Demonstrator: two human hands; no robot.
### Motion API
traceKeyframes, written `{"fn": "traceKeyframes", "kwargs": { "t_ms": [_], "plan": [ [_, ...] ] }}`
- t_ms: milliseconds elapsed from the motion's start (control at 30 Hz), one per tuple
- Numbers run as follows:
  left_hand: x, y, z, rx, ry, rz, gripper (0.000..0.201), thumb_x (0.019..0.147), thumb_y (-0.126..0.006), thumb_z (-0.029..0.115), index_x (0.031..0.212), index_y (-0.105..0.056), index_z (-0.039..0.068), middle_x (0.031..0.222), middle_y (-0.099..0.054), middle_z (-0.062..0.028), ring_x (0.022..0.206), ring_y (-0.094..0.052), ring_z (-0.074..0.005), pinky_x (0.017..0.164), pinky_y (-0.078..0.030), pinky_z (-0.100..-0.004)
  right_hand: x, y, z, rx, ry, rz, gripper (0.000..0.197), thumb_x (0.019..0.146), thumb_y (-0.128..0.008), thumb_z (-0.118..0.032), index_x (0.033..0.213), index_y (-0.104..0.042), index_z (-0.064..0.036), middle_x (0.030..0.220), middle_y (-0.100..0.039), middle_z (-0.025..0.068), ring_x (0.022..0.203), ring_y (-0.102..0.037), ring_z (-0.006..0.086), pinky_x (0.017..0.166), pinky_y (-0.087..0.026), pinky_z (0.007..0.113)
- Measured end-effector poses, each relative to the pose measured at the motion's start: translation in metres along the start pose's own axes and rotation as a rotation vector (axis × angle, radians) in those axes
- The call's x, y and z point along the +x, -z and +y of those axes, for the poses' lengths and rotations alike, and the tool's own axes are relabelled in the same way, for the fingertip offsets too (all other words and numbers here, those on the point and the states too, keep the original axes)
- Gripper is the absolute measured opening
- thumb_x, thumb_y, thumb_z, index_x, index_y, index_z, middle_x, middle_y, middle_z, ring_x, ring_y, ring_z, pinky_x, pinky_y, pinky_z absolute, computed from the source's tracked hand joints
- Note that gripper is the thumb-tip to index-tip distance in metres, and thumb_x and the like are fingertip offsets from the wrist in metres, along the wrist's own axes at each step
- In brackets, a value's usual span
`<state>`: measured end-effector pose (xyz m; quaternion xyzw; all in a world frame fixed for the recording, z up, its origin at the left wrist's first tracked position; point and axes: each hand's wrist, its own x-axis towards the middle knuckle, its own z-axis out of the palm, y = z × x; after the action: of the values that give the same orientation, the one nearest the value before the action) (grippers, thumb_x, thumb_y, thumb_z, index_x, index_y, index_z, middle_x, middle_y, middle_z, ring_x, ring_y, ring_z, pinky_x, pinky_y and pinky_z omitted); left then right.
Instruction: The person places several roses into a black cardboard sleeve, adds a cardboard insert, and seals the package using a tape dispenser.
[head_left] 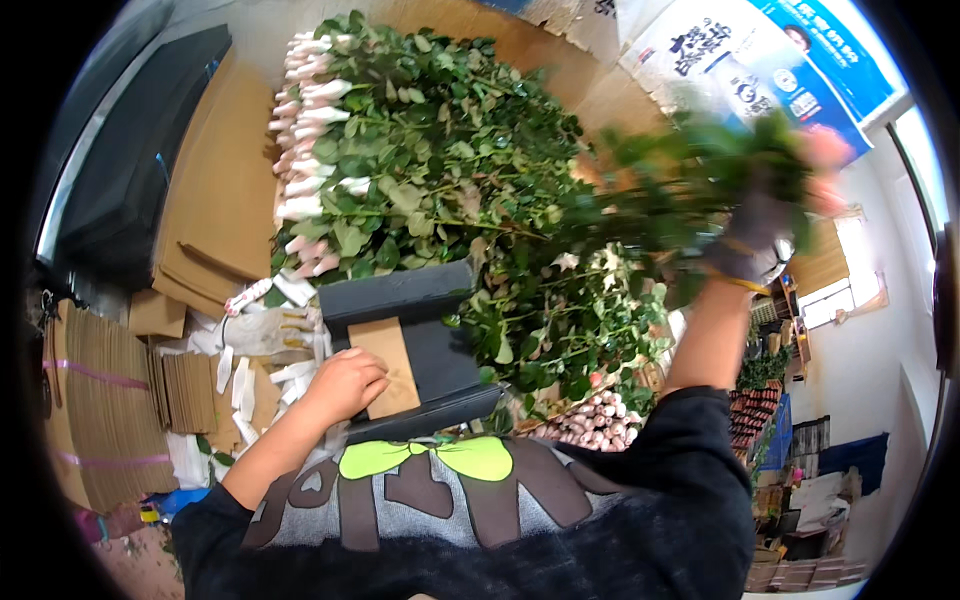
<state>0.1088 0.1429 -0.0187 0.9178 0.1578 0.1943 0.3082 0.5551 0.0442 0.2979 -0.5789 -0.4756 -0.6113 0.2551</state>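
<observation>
My left hand [348, 386] is closed at the left edge of a small tan cardboard piece [390, 368], fingers curled against it. That cardboard lies across a black open trough [440, 350] with raised sides. My right hand [750, 240], in a dark grey glove, is raised at the right and wrapped round a bunch of roses [690, 165]. Motion blurs the bunch; its pink blooms point right and its leafy stems trail left. Beyond the trough lies a broad pile of leafy rose stems [440, 150], with white-sleeved buds along its left side.
Bundled cardboard sheets [100, 410] stand at the left, near a pale work glove [265, 332] and scattered white sleeves [240, 385]. Large cardboard panels [225, 180] lean farther back. Several sleeved buds [600, 422] sit right of the trough. A poster [760, 75] covers the far right wall.
</observation>
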Motion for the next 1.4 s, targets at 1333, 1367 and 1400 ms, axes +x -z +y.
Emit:
{"fn": "traceKeyframes", "kwargs": {
  "t_ms": [1333,1367,1400],
  "plan": [
    [-0.036,-0.018,0.004,-0.309,0.172,0.107,0.034,0.070,-0.077,0.008,0.103,-0.068,0.008,0.103,-0.066,-0.0067,0.090,-0.062,-0.0231,0.086,-0.048,-0.0359,-0.184,0.047,-0.290,0.950,0.445,-1.362,0.022,0.080,-0.061,-0.030,0.070,-0.065,-0.0100,0.059,-0.057,0.0112,0.058,-0.061,0.0305,0.052,-0.048,0.042],
    [-0.034,-0.016,0.004,-0.322,0.124,0.109,0.036,0.070,-0.077,0.008,0.104,-0.068,0.010,0.109,-0.063,-0.0081,0.090,-0.061,-0.0239,0.087,-0.048,-0.0360,-0.192,0.047,-0.292,1.013,0.370,-1.414,0.021,0.080,-0.062,-0.030,0.072,-0.066,-0.0105,0.059,-0.058,0.0110,0.058,-0.061,0.0300,0.052,-0.049,0.042],
    [-0.034,-0.016,0.003,-0.334,0.088,0.117,0.037,0.070,-0.077,0.007,0.106,-0.069,0.011,0.115,-0.060,-0.0095,0.090,-0.060,-0.0248,0.088,-0.048,-0.0361,-0.190,0.042,-0.309,0.824,0.459,-1.614,0.018,0.078,-0.063,-0.029,0.078,-0.068,-0.0119,0.064,-0.061,0.0120,0.061,-0.063,0.0290,0.054,-0.051,0.041]
  ]
}}
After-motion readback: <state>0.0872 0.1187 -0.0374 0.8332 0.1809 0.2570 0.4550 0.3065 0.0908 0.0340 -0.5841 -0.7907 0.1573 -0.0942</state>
